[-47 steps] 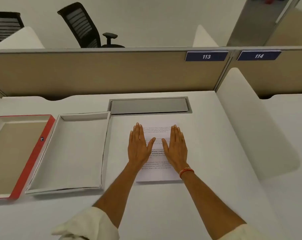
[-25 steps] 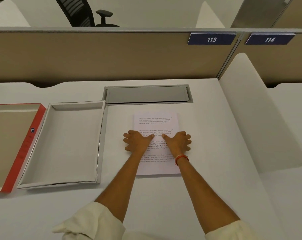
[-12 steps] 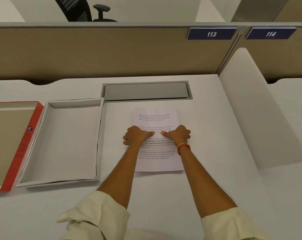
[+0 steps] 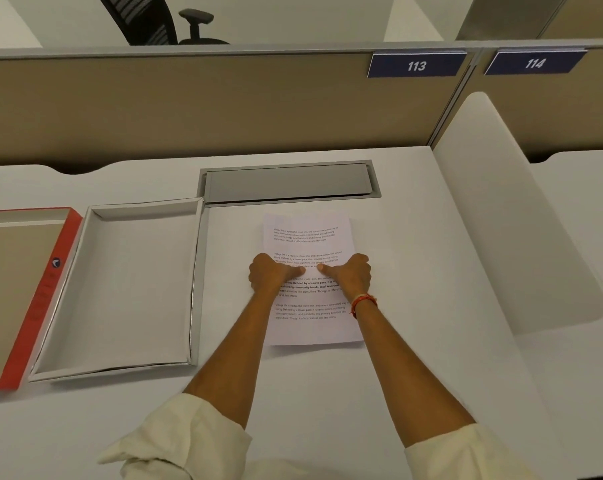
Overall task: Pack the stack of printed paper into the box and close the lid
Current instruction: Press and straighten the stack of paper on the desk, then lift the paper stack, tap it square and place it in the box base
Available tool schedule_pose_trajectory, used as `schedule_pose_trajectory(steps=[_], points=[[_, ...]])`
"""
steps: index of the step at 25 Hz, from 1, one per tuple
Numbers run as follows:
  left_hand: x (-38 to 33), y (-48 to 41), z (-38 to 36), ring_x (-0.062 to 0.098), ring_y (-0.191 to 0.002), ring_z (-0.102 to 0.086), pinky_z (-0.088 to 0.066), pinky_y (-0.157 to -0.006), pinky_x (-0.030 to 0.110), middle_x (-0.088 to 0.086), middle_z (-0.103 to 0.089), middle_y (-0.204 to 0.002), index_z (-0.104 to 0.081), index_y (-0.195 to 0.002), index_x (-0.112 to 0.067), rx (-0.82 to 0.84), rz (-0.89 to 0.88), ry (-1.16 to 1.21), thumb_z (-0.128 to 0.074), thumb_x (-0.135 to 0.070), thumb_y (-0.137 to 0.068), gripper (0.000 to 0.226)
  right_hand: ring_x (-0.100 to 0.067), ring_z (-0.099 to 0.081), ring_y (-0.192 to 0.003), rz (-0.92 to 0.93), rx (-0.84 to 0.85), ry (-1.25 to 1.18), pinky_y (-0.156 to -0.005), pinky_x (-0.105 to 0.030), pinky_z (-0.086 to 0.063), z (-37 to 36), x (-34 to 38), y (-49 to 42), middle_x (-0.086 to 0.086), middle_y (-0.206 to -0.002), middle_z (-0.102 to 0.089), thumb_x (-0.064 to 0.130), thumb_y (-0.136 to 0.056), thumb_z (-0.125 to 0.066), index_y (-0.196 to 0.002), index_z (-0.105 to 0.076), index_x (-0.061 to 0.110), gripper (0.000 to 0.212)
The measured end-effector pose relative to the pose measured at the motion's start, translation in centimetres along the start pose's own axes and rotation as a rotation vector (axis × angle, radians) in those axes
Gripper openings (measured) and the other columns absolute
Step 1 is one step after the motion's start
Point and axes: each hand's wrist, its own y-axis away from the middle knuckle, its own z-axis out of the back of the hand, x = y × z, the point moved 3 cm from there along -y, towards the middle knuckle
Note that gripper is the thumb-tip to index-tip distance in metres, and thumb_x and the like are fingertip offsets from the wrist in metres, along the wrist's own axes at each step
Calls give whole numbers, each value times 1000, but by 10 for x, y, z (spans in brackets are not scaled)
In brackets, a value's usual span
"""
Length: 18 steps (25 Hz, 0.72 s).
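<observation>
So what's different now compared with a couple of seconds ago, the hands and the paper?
Both hands went from lying flat, fingers stretched out on the paper stack, to curled: the left hand and right hand now grip its side edges, thumbs pressed on top. The stack itself has not left the desk. The open white box and red lid sit as before.

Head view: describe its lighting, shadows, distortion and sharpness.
Head view: soft, even light, no glare on the desk; faint shadows beneath the forearms and along the stack of paper; wide-angle bending shows in the partition top; the printed text is soft, barely readable; the left hand and right hand are sharp enough.
</observation>
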Motion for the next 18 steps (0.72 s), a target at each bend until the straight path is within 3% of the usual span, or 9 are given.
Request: schedule_pose_trajectory(steps=[7, 10, 12, 15, 18], points=[[3, 1, 5, 35, -109, -65, -58, -89, 43, 17, -64, -122, -51, -116, -4, -9, 26, 145, -93, -33, -59, 76, -35, -63, -112, -20, 79, -122, -95, -48, -55, 4, 2, 0, -18, -123, -62, 24, -63, -92, -123, -38, 1, 83], [-4, 9, 13, 33, -99, -70, -58, -70, 34, 15, -70, -116, -56, -98, -11, -42, -39, 233, -91, -28, -62, 53, -34, -67, -107, 23, 47, -143, -90, -46, -58, 10, 11, 5, -17, -122, -64, 20, -67, -89, -119, -38, 4, 75], [-14, 16, 20, 30, -94, -71, -52, -62, 26, 13, -72, -112, -60, -92, -15, -93, -121, 276, -90, -27, -64, 44, -33, -67, -105, 70, 6, -168, -87, -47, -59, 19, 23, 9, -16, -121, -65, 20, -68, -88, -117, -39, 5, 71], [-32, 32, 34, 25, -90, -69, -50, -66, 25, 9, -70, -113, -58, -108, -12, -241, -253, 290, -87, -31, -68, 53, -32, -63, -109, 182, -128, -171, -89, -48, -58, 36, 46, 17, -15, -123, -60, 24, -70, -87, -118, -41, 5, 69], [-47, 50, 44, 11, -74, -63, -49, -60, 13, 2, -66, -109, -51, -113, -19, -336, -378, 444, -83, -31, -72, 53, -30, -59, -109, 343, -272, -264, -91, -46, -57, 49, 63, 31, -13, -120, -56, 23, -71, -85, -119, -42, 8, 66]])
